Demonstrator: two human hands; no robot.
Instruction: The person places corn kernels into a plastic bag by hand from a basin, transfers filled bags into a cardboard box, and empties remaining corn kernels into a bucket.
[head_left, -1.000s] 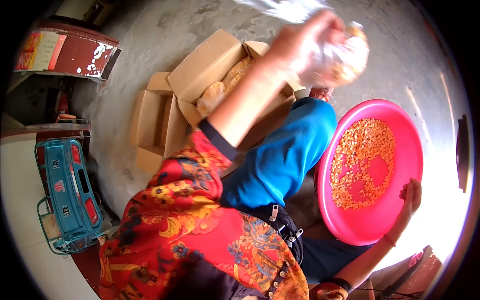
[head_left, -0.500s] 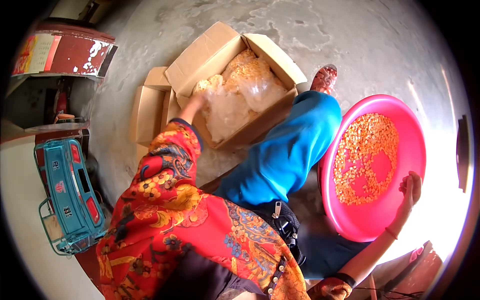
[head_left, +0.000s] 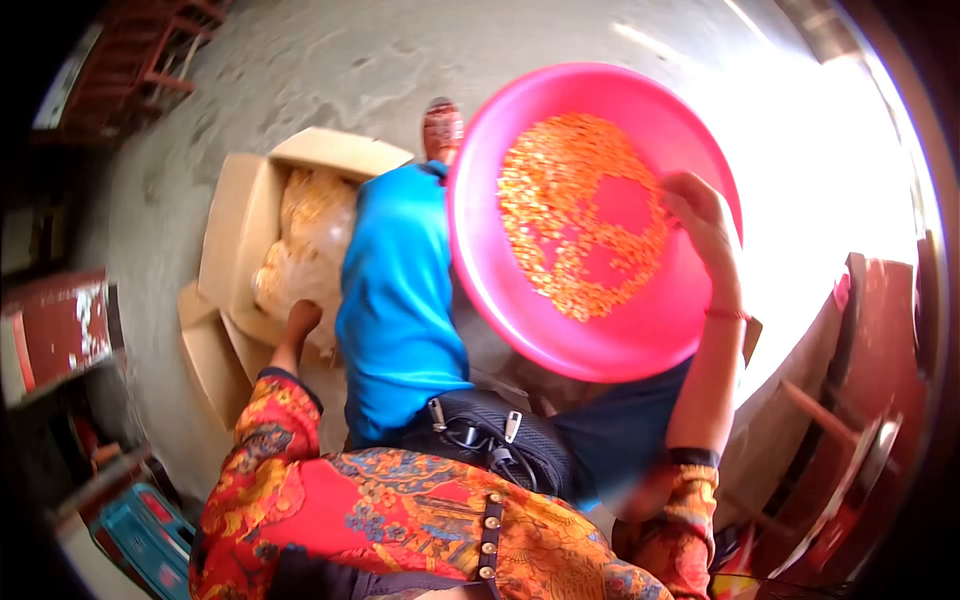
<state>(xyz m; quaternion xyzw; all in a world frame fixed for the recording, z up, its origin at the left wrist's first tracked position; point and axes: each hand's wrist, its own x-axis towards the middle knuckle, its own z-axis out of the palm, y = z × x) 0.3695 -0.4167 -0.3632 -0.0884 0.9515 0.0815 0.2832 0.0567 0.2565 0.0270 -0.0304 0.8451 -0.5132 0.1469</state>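
Observation:
A pink basin (head_left: 470, 300) holds a spread of orange-yellow kernels (head_left: 560, 190), with bare pink patches in the middle. My right hand (head_left: 700, 212) is over the basin's right part, fingers curled together beside the kernels; anything in them is hidden. At the left, an open cardboard box (head_left: 235, 235) contains clear plastic bags (head_left: 318, 235) of yellowish pieces. My left hand (head_left: 304, 318) is closed at the box's near edge, beside the bags, and what it holds, if anything, cannot be made out.
My blue-trousered leg (head_left: 400, 300) lies between box and basin. A smaller open carton (head_left: 210, 355) touches the box. A black waist bag (head_left: 540, 450) rests at my waist. Red-brown furniture (head_left: 885, 330) is at the right, with a teal case (head_left: 145, 535) at lower left.
The view has turned toward the basin. My left hand, earlier raised with a clear bag, then reaching into the box, is now at its near edge. My right hand has moved from the rim over the basin.

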